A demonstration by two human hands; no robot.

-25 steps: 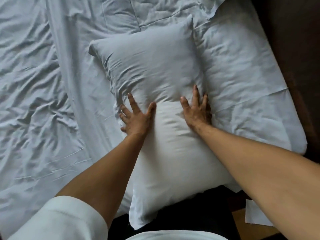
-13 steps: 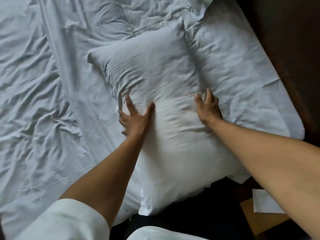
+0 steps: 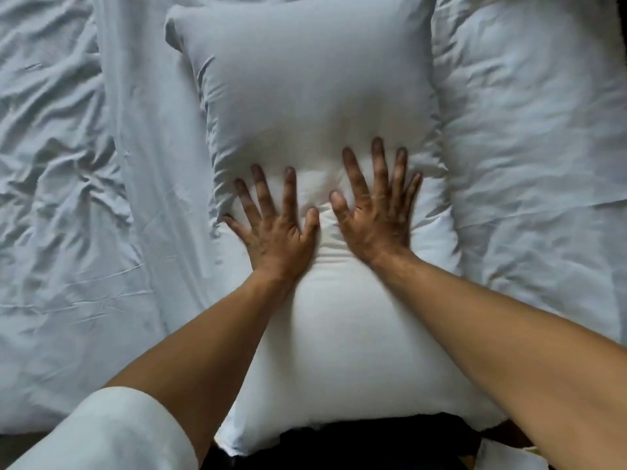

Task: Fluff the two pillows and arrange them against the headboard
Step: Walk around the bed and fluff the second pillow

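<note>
A plump white pillow (image 3: pixel 305 86) lies lengthwise in the middle of the head view, its near end overhanging the bed's edge toward me. My left hand (image 3: pixel 274 228) and my right hand (image 3: pixel 373 212) press flat on its middle, side by side, fingers spread, holding nothing. They make a dent in the filling. A second, flatter white pillow (image 3: pixel 529 137) lies to the right of the first, touching its side. The headboard is not in sight.
Wrinkled white bed sheet (image 3: pixel 57 184) covers the mattress on the left. A folded strip of sheet (image 3: pixel 152 164) runs along the first pillow's left side. Dark floor (image 3: pixel 356 442) shows at the bottom edge under my arms.
My right hand has moved left from the pillow's right edge onto its middle, beside my left hand. Both palms now lie flat with fingers spread. The view has shifted right and closer.
</note>
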